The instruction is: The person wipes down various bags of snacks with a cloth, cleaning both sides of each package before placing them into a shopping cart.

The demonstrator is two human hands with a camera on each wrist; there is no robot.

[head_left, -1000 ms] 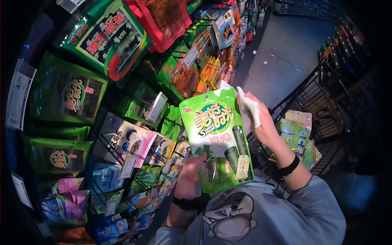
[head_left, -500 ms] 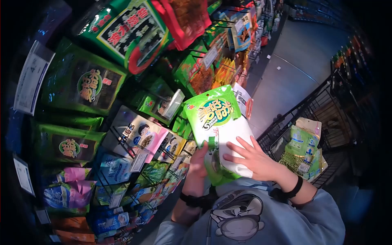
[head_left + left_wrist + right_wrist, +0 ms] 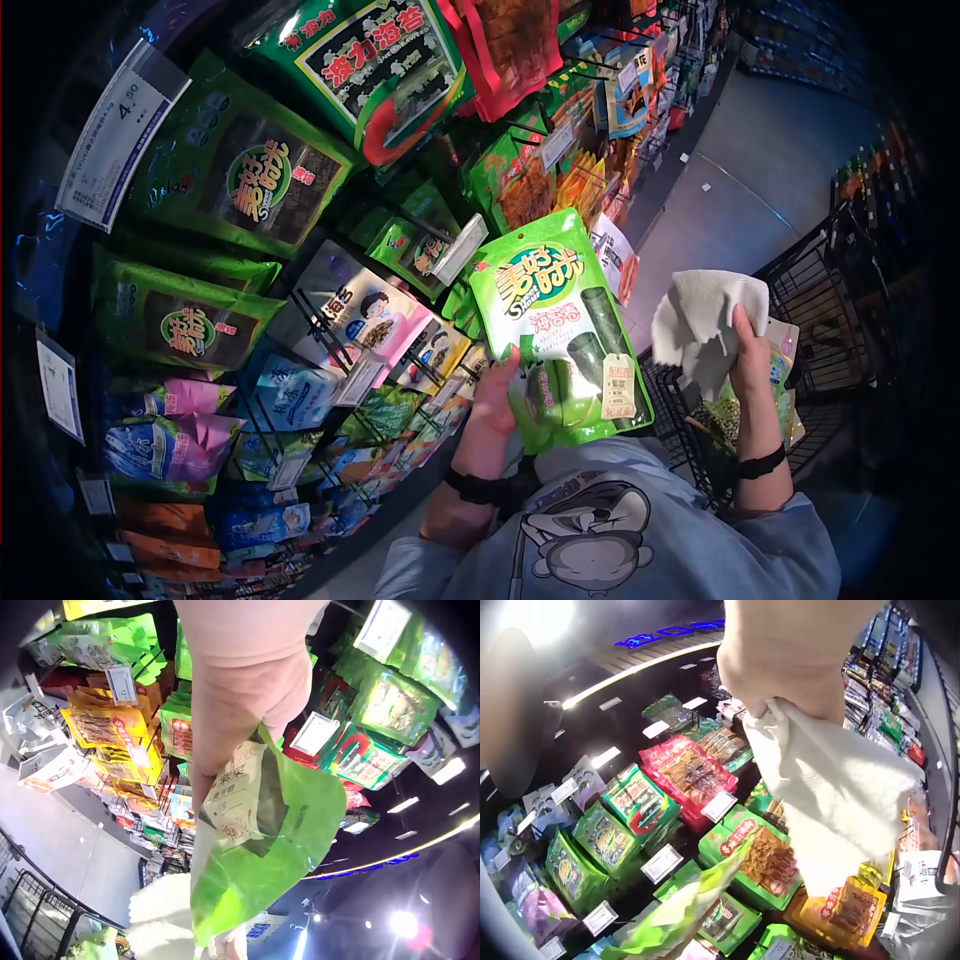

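In the head view my left hand [image 3: 492, 402] grips a green seaweed snack bag [image 3: 545, 325] by its lower left edge, thumb on the front. The bag stands tilted before the shirt, its printed front toward the camera. Off to its right, my right hand [image 3: 752, 365] holds a white cloth [image 3: 705, 308] that spreads above the fingers, apart from the bag. From the left wrist, the bag's green side [image 3: 300, 817] shows below the hand. The right wrist view has the cloth [image 3: 832, 780] hanging from the fingers, with the bag's edge [image 3: 682, 919] lower down.
A shelf wall of hanging snack packs [image 3: 265, 190] fills the left side, with price tags [image 3: 125, 135] jutting out. To the right stands a black wire shopping cart [image 3: 830, 300] holding several packets [image 3: 785, 350]. Grey floor [image 3: 735, 150] runs down the aisle.
My right hand passed with the cloth across the bag's front, then moved off to the right, uncovering it. My left hand keeps its hold on the bag. The shelves shifted rightward in view.
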